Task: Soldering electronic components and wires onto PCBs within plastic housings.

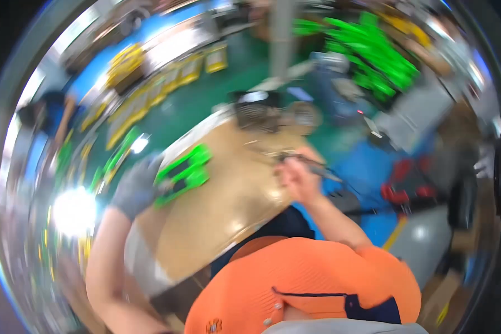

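Observation:
My left hand, in a grey glove, is closed on the left edge of a bright green plastic part with dark openings. The part is held over the left side of a brown board-topped table. Over the table's right side, my bare right hand is closed round a slim dark tool. A dark cord seems to run from the tool toward the right. Motion blur hides the tool's tip and exact kind.
A dark box and a round metallic item stand at the table's far edge. Green parts are heaped at back right. Yellow pieces stand in a row beyond the green floor. Red-and-black equipment is to the right. Other people work nearby.

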Demonstrator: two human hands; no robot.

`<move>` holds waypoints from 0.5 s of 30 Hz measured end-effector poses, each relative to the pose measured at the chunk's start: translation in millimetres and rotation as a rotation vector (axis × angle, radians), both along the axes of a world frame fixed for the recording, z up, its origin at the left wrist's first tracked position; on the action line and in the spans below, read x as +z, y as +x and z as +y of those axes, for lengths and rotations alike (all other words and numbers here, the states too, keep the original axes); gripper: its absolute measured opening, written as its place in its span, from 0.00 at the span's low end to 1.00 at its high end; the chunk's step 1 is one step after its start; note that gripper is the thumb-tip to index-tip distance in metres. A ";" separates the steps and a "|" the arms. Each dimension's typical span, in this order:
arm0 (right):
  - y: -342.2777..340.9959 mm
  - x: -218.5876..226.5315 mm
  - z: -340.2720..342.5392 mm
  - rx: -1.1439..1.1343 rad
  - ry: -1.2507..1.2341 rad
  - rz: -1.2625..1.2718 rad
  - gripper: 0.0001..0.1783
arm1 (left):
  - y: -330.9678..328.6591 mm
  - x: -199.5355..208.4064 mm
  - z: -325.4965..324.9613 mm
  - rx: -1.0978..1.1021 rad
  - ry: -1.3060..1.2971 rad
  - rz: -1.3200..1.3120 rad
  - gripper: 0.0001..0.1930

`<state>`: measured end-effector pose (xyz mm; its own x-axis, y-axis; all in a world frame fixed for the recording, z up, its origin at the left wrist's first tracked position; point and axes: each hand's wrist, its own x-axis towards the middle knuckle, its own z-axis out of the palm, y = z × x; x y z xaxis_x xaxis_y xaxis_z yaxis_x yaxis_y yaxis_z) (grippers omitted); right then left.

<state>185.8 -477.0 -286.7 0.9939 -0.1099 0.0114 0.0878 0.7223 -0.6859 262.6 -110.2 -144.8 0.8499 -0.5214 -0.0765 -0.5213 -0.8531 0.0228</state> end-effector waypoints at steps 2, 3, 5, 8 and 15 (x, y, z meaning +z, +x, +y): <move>0.5 -7.2 -3.1 0.006 0.095 0.005 0.06 | -27.5 17.4 48.8 0.044 0.009 -0.250 0.32; 1.9 -7.6 -2.5 -0.035 0.072 -0.074 0.07 | -49.3 36.4 86.1 0.269 0.127 -0.106 0.28; 7.8 -6.5 -4.4 0.025 -0.022 -0.151 0.04 | -94.6 55.9 151.1 0.288 -0.139 -0.291 0.24; 14.0 -2.8 -0.7 0.129 -0.023 -0.174 0.03 | -194.4 75.2 257.3 0.869 -0.209 -0.238 0.25; 11.2 6.6 3.3 0.153 -0.097 -0.120 0.04 | -412.6 5.1 380.8 1.583 -0.191 0.194 0.35</move>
